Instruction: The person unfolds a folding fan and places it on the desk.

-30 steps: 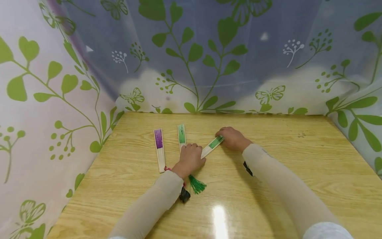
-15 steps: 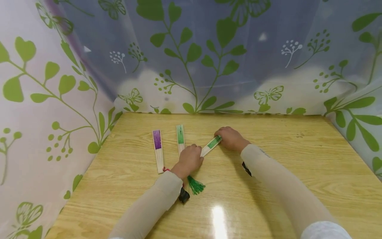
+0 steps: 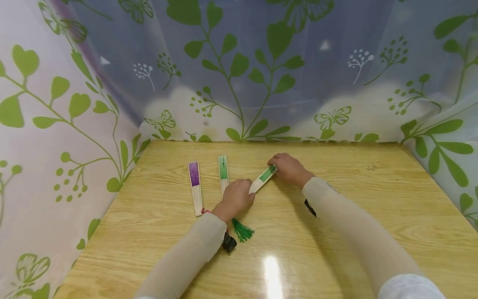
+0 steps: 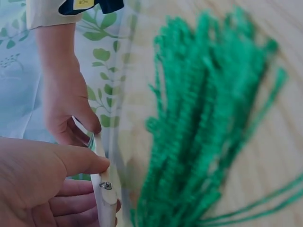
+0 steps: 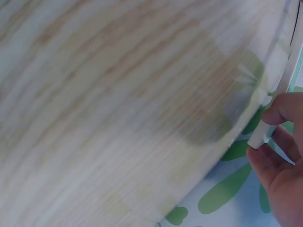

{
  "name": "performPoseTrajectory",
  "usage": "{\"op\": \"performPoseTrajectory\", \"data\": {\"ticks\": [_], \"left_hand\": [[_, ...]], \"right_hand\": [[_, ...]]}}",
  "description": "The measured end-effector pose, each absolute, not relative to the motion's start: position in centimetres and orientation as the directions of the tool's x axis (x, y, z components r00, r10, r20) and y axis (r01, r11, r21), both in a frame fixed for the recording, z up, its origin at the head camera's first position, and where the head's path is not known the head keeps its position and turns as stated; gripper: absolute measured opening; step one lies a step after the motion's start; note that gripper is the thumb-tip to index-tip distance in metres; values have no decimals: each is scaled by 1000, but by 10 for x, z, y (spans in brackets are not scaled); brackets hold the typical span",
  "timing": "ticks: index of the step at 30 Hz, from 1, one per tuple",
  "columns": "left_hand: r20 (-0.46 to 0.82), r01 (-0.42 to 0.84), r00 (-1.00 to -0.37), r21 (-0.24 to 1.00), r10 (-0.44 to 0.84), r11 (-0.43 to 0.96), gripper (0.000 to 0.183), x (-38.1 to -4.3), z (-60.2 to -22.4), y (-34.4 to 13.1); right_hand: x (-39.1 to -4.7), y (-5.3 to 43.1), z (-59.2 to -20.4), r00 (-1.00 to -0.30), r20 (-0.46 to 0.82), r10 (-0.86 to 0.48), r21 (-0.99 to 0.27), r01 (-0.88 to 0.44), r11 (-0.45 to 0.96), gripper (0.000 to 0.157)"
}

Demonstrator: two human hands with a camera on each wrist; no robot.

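A folded hand fan [image 3: 263,178] with a green panel is held slantwise above the table between both hands. My left hand [image 3: 237,198] pinches its lower end, thumb on top; a small metal ring at the pivot shows in the left wrist view. The other end is between the thumb and fingers of my right hand [image 3: 287,168]. A green tassel [image 4: 199,113] hangs large in the left wrist view. Left of my hands lie another folded green fan [image 3: 223,170], its lower part hidden behind my left hand, and a folded purple fan [image 3: 194,174] with a pinkish-red cord [image 3: 204,211].
The wooden table [image 3: 354,232] reaches back to a hanging cloth [image 3: 239,99] printed with leaves and butterflies. More printed cloth [image 3: 45,166] closes off the left side. A black strap [image 3: 229,242] sits at the left wrist.
Both hands keep their hold on the fan. Its far end and the right hand have risen slightly, while the whole view has drifted a little. The two other fans stay on the table.
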State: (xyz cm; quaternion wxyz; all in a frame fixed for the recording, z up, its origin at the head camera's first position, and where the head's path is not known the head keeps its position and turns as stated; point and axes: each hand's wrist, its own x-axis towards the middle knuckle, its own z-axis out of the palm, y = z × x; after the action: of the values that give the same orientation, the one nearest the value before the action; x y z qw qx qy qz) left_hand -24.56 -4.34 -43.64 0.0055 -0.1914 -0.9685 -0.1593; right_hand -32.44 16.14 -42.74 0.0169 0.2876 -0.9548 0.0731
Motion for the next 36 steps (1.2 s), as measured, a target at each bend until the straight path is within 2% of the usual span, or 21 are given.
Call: {"op": "performPoseTrajectory", "data": {"ticks": [3, 9, 17, 23, 29, 36], "left_hand": [[46, 346, -933, 384, 356, 856, 18, -246, -434, -44], [5, 289, -945, 485, 327, 825, 36, -243, -430, -41], [-100, 160, -934, 738, 342, 655, 43, -244, -429, -39], [-140, 85, -932, 813, 336, 576, 43, -245, -428, -37], [-225, -19, -887, 891, 403, 455, 44, -245, -432, -37], [-289, -118, -864, 912, 412, 392, 44, -239, -433, -39]], "right_hand": [[-323, 162, -423, -827, 96, -554, -125, -562, 818, 30], [-320, 163, -412, -806, 128, -578, -114, -590, 799, 30], [-316, 165, -402, -781, 150, -606, -120, -623, 773, 29], [-317, 170, -398, -755, 183, -629, -111, -652, 750, 30], [-310, 174, -394, -744, 160, -649, -107, -666, 738, 32], [-300, 173, -391, -723, 183, -666, -114, -688, 716, 34]]}}
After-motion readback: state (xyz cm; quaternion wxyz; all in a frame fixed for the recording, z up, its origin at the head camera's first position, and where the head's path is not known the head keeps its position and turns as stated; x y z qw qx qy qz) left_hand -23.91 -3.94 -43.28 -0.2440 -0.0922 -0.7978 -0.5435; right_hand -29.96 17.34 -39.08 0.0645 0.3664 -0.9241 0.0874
